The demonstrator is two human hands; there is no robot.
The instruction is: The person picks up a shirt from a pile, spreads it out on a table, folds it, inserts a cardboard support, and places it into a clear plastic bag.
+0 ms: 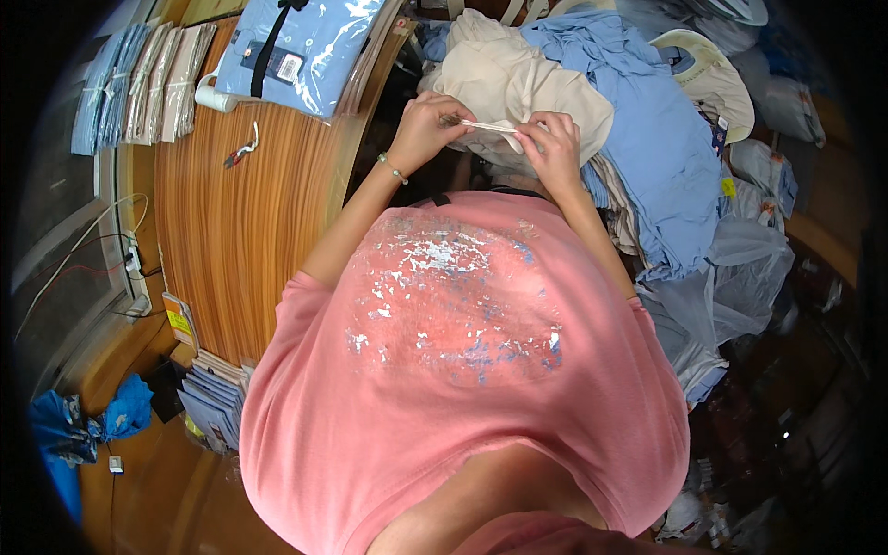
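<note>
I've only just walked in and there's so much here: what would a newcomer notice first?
The pink shirt, with its patchy white and blue print, fills the middle. Above it, the left fingers and right fingers pinch a thin pale strip before a cream cloth heap. Blue cloth spills down the right.

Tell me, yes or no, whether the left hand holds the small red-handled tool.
No, the small red-handled tool lies on the wooden tabletop, while the left hand pinches a pale strip.
</note>
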